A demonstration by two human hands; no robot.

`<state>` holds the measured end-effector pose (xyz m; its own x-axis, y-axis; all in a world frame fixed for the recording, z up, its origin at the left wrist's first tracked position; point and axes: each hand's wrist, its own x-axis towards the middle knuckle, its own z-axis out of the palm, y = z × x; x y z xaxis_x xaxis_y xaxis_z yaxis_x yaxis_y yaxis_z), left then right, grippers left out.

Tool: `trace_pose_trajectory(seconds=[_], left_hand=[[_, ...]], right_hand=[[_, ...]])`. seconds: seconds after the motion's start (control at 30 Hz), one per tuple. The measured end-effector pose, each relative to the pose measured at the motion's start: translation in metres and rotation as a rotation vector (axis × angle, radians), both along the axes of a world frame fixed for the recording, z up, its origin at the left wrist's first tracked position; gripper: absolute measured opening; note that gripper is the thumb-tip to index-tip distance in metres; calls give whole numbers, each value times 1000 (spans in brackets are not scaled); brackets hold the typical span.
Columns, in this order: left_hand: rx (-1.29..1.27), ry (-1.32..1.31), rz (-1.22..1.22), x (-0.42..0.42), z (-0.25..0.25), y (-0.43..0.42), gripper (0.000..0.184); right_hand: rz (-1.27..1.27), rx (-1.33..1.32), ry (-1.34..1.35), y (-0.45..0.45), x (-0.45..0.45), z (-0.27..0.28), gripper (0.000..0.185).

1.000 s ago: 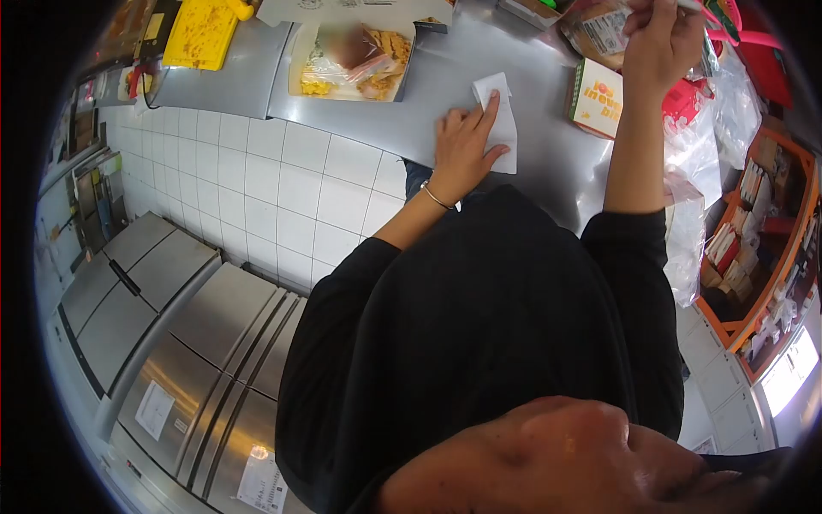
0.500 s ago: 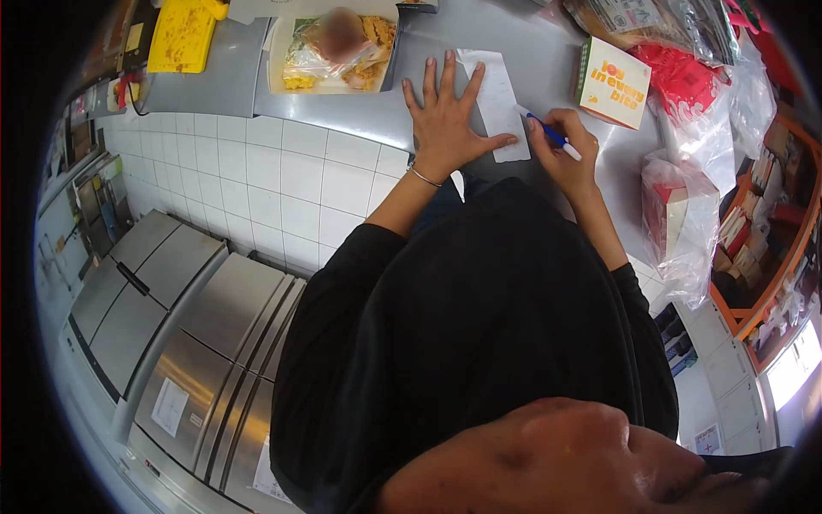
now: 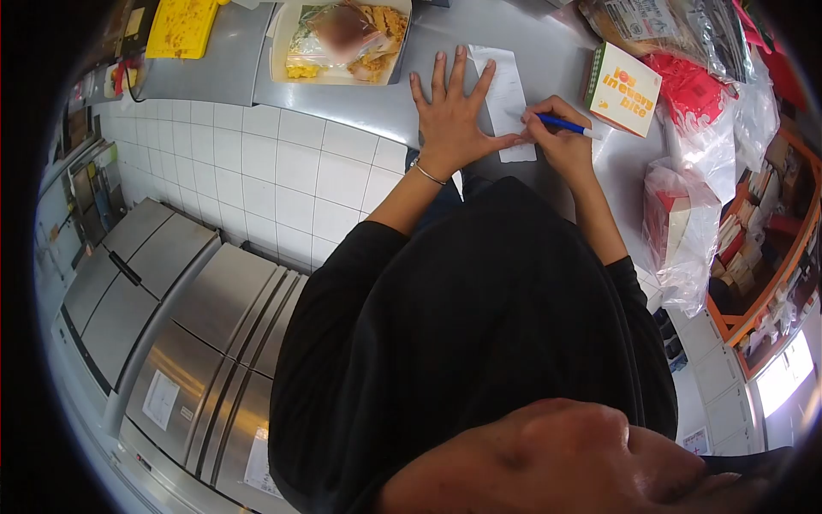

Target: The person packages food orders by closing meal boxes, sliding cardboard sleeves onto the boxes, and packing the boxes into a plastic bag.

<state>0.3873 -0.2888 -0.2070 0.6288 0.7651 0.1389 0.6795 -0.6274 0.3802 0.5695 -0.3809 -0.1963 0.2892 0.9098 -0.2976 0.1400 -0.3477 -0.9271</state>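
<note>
A long white paper slip (image 3: pixel 507 94) lies on the steel counter (image 3: pixel 368 104). My left hand (image 3: pixel 455 124) rests flat with fingers spread, its thumb and forefinger touching the slip's left side. In my right hand (image 3: pixel 565 146) is a blue pen (image 3: pixel 561 123) with a white end, its writing tip at the slip's right edge. Both hands are low over the counter's near edge. Whatever is written on the slip is too small to read.
An open box of food (image 3: pixel 342 51) stands left of my hands. To the right are a closed printed carton (image 3: pixel 623 88), a red and white plastic bag (image 3: pixel 693 107) and a box in a clear bag (image 3: pixel 676 227). A yellow tray (image 3: pixel 181 27) sits far left.
The pen has tilted flatter and points more to the left, with my right hand turned along with it. My left hand stays spread on the slip. The whole view has shifted slightly.
</note>
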Motion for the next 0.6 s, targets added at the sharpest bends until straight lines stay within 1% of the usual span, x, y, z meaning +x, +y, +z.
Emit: trace_pose_trajectory(seconds=[0.1,0.2,0.3,0.4,0.5,0.6], left_hand=[[-10,-14,-2,-2,1,0,115],[1,-17,1,-1,0,1,115],[-1,-16,-1,-2,0,1,116],[-2,-22,4,-2,0,0,116],[-8,-32,4,-2,1,1,115],[-14,-39,9,-2,1,0,115]], right_hand=[[-170,127,66,20,-12,11,10],[-42,17,77,23,-8,21,10],[-93,32,51,15,-3,17,9],[7,-53,-141,8,1,22,8],[27,-89,-166,13,6,30,14],[-38,16,-177,28,11,45,23]])
